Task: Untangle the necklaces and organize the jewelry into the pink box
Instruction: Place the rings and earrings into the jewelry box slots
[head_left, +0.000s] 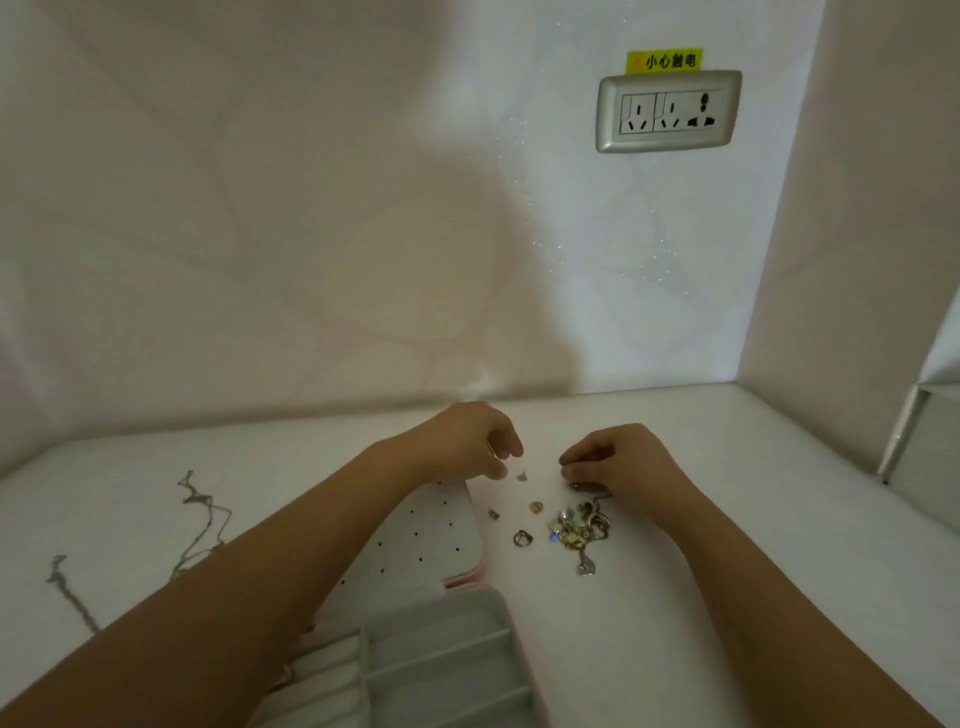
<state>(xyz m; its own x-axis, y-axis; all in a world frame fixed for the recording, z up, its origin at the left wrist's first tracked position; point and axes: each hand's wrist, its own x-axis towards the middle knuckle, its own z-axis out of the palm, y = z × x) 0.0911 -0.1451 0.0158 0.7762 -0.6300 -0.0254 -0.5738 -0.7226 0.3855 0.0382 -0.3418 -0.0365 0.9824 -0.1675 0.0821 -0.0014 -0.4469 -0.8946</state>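
Heap of small gold and silver jewelry (576, 530) is piled on the white tabletop (779, 519), just beside the right wrist and to the right of the open pink box (465, 581).

Left hand (467, 441) is held over the far corner of the box lid, wrist raised, fingers curled down, thumb and forefinger brought close together. A tiny silver piece (521, 475) is seen right at those fingertips. Whether it is pinched or lying on the table cannot be told.

Right hand (618, 462) is set knuckles-up at the far edge of the heap, fingers curled under toward the thumb. A small dark-gold piece (582, 487) is seen beneath the fingertips; whether it is gripped cannot be told.

Both bare forearms are stretched in from the bottom edge, the left one crossing over the box.

Between box and heap, three loose pieces are spread apart: a gold ring (536, 506), a larger bronze ring (522, 538) and a small grey bit (493, 514).

The box's white perforated lid panel (441, 519) is laid flat, with the grey compartment tray (447, 644) nearer the camera.

Two thin silver chains (200, 519) (70, 592) are laid out well to the left, apart from each other.

A silver wall socket (670, 111) with a yellow label (665, 61) is mounted on the back wall.
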